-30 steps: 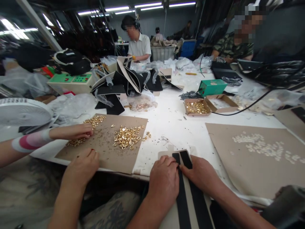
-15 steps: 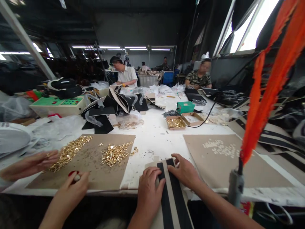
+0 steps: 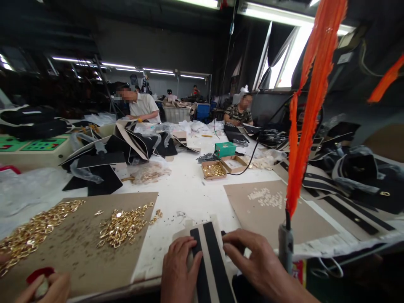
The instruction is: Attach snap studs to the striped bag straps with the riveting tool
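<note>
A beige panel with two black stripes (image 3: pixel 208 261) lies lengthwise before me at the table's front edge. My left hand (image 3: pixel 179 269) rests on its left side, fingers laid over the edge and thumb spread apart on the surface. Beside the panel's right edge is my right hand (image 3: pixel 261 259), its fingers curved and the thumb apart from them. A small dark spot shows at its fingertips; I cannot make out what it is.
At left, a co-worker's hand (image 3: pixel 53 288) holds a red-and-pale item near gold metal rings (image 3: pixel 124 225) on a brown board (image 3: pixel 85 252). Another board (image 3: pixel 233 198) bears small pale pieces. Farther back stand a box of gold parts (image 3: pixel 213 170) and a green box (image 3: pixel 224 149). Orange strips (image 3: pixel 306 105) hang right.
The view has turned right, shifting the scene leftward. My right hand has come off the panel's stripe to its right side. My left hand stays on the panel.
</note>
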